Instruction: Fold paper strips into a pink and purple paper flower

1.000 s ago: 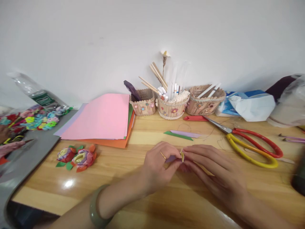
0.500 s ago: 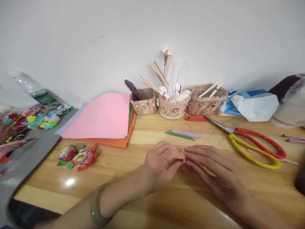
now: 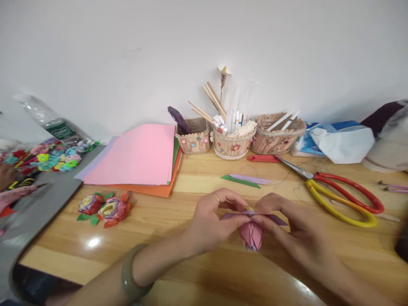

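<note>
The folded paper piece (image 3: 251, 237), pink below with purple strips jutting out at the top, sits between my hands, and I take it as the middle of the clock. My left hand (image 3: 213, 219), at 9 to 10 o'clock, has thumb and fingers curled in to pinch its top edge; my right hand (image 3: 295, 229), at 3 o'clock, pinches the same edge from the other side, thumbtips nearly meeting. Just beyond, at 12, a green strip (image 3: 240, 181) and a lilac strip (image 3: 250, 179) lie together on the wooden table (image 3: 191, 280). The red-and-yellow-handled scissors (image 3: 349, 191) rest at 2. Toward 11, a decorated basket (image 3: 193, 143) stands behind; at 10 lies pink paper (image 3: 130, 157), and just past 9, two paper flowers (image 3: 113, 210).
</note>
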The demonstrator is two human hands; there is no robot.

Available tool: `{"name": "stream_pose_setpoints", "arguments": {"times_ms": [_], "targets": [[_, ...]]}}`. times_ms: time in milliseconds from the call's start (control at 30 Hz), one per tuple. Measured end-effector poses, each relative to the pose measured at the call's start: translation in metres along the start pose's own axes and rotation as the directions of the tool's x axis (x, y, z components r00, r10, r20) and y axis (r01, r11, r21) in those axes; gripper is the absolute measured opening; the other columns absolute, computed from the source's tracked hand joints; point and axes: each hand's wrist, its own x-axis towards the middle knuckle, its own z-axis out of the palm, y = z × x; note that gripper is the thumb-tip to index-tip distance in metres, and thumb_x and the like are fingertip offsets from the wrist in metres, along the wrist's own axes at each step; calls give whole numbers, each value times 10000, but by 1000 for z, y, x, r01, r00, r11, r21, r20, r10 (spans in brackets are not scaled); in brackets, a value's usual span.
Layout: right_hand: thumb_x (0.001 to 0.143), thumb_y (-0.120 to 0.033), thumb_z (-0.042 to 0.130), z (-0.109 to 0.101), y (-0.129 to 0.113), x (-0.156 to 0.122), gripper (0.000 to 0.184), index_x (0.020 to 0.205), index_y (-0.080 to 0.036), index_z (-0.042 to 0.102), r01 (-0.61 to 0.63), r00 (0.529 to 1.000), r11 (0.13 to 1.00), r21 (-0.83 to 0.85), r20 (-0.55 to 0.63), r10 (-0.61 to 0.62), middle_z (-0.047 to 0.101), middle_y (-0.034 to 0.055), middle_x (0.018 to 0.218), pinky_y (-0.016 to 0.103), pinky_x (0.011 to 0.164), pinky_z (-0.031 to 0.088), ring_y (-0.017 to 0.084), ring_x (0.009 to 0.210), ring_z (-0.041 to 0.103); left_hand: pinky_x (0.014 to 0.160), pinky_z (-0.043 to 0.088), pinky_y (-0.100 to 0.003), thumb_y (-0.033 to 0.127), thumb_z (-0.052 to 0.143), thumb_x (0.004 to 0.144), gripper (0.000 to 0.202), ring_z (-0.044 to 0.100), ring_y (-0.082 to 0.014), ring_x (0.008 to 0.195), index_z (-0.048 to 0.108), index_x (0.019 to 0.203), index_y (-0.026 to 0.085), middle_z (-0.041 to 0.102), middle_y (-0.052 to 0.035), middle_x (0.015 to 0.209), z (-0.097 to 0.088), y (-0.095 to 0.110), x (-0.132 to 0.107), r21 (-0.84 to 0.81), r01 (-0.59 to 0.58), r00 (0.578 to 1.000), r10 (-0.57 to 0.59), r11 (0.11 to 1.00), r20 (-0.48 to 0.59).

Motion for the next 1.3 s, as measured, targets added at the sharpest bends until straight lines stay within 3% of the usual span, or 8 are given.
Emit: {"name": "stream_pose_setpoints", "arguments": {"times_ms": [100,200,367,533,800,1000,1167,1300], "targets": [[821,-321,541,2,1,2,164,735,-183,558,-330,943,919,218,129,308,613,7,622,239,520,458,126,576,585,615,460,-226,167,702,591,215,557,-86,627,541,732,145,590,8,688,0,0,4,-207,280,960,-268,937,88],[781,-405,571,5,6,4,247,718,-168,548,-522,853,793,315,225,472,591,-6,593,224,472,431,109,520,556,599,435,-215,152,746,510,271,533,-70,592,537,681,128,576,24,649,-1,-5,11,-254,436,900,-412,863,145],[741,-411,607,7,17,9,263,699,-157,552,-598,802,722,349,280,528,604,-6,618,233,541,455,108,566,571,596,426,-221,181,779,461,314,543,-69,564,545,660,118,592,31,607,-4,-9,17,-270,611,790,-594,744,149],[717,-416,623,5,16,13,275,672,-158,540,-600,800,718,354,293,524,596,-11,606,235,540,455,110,556,569,571,428,-214,210,784,459,305,554,-70,542,558,639,110,606,20,584,-5,-9,17,-239,650,759,-631,721,160],[780,-382,558,4,19,11,232,757,-152,582,-537,836,803,259,286,468,618,3,673,228,565,445,112,612,574,577,445,-212,287,806,409,380,567,-72,551,572,645,104,622,13,607,-6,-14,17,-280,603,797,-581,747,167],[800,-342,530,8,16,9,208,747,-153,597,-495,860,857,141,219,461,651,24,684,236,561,448,127,617,585,554,440,-207,224,769,492,279,545,-68,522,580,658,104,609,12,588,-6,-17,19,-241,574,819,-554,783,151],[817,-289,504,10,17,1,157,749,-183,598,-413,902,910,30,154,404,658,15,683,236,547,451,128,603,578,575,442,-198,87,626,611,54,544,-72,560,590,638,116,604,9,606,-4,-20,15,-87,442,896,-436,893,84],[803,-302,528,10,18,1,132,795,-189,596,-419,902,905,72,151,405,665,16,714,248,589,475,139,639,600,612,463,-229,120,560,676,77,570,-106,629,631,685,149,640,-10,684,-3,-17,9,141,269,961,-274,953,20]]}}
